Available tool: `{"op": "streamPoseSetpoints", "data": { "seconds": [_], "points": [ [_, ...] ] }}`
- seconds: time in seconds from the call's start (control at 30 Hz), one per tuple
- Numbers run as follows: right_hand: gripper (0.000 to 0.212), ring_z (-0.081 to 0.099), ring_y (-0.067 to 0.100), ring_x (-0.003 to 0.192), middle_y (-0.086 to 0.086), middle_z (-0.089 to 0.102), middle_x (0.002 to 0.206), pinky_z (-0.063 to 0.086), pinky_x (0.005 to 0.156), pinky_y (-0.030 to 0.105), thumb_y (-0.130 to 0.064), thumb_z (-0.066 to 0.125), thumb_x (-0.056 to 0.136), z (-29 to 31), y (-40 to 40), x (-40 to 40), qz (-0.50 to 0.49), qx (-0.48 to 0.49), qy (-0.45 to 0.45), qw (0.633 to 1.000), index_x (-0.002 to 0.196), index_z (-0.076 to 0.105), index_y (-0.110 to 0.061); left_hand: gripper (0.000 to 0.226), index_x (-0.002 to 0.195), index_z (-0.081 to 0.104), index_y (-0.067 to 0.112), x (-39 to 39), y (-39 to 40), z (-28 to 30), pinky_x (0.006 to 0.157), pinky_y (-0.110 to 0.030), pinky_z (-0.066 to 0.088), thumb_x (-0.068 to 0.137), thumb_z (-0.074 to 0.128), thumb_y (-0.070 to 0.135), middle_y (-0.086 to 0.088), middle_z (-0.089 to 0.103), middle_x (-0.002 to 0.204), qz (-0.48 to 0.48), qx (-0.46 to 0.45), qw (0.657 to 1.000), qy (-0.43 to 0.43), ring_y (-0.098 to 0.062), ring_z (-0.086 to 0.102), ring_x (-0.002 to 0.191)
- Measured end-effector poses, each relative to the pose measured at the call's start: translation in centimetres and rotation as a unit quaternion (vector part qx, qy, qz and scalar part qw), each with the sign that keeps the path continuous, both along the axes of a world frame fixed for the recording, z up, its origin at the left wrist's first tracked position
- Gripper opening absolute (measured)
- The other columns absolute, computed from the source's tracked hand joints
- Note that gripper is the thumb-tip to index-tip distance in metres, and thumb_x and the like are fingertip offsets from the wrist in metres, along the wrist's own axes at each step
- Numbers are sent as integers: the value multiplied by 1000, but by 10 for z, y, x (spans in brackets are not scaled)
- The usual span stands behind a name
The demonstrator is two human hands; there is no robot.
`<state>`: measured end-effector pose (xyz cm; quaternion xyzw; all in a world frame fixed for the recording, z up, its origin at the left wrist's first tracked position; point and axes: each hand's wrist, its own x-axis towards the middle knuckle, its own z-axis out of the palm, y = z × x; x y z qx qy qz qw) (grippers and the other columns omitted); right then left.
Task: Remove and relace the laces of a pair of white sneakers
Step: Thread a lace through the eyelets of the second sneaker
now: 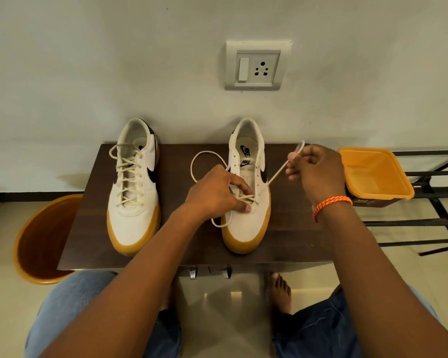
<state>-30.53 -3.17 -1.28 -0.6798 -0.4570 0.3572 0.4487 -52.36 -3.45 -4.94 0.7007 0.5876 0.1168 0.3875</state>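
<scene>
Two white sneakers with gum soles stand toe-toward-me on a dark wooden table [181,244]. The left sneaker [133,187] is fully laced. The right sneaker [247,218] has its cream lace [277,174] running only through the lowest eyelets. My left hand [217,195] rests on the right sneaker's vamp and pinches the lace near the bottom eyelets; one lace end loops out to the left of the shoe. My right hand [313,174] grips the other lace end, held taut up and to the right of the shoe.
An orange plastic container [398,195] sits at the table's right end, beside a black metal rack [429,223]. An orange-brown tub [36,236] stands on the floor at the left. A wall socket [256,65] is behind. My knees and bare foot are below the table edge.
</scene>
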Motion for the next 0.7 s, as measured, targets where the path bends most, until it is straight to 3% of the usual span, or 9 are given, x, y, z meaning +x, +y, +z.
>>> {"op": "streamPoseSetpoints", "data": {
  "seconds": [0.1,0.2,0.43,0.57,0.7],
  "points": [
    [10,72,18,71,12,77,86,61,63,31,-19,73,97,-1,-3,-4,86,-127,-16,988,92,73,-10,32,89,74,53,-1,1,-1,74,-35,51,67,97,47,10,52,114,-1,4,1000,-1,-13,58,98],
    [12,75,17,76,8,77,88,61,63,27,-23,76,94,-12,-8,-15,195,-243,-92,946,97,74,-11,33,88,73,54,0,2,-1,70,-34,50,67,97,48,11,50,108,-2,9,1000,8,-12,58,92],
    [10,72,15,75,7,75,84,58,65,26,-19,71,98,-16,-7,-21,221,-206,-159,940,90,72,-13,34,92,71,54,-1,2,0,74,-34,49,68,95,49,9,50,112,-8,14,1000,18,-13,55,97],
    [14,67,16,84,1,70,87,57,77,32,-14,60,104,-15,-3,-12,136,-159,-177,962,92,67,-14,33,92,73,53,-1,1,1,73,-33,47,68,96,50,12,48,110,-6,9,1000,19,-13,55,97],
    [8,57,3,76,-3,66,91,38,63,14,-16,65,101,-3,-3,0,63,-57,-228,970,93,66,-15,33,93,74,52,-3,0,1,74,-31,45,69,96,47,14,47,107,-11,13,1000,10,-13,55,99]
  ]
}}
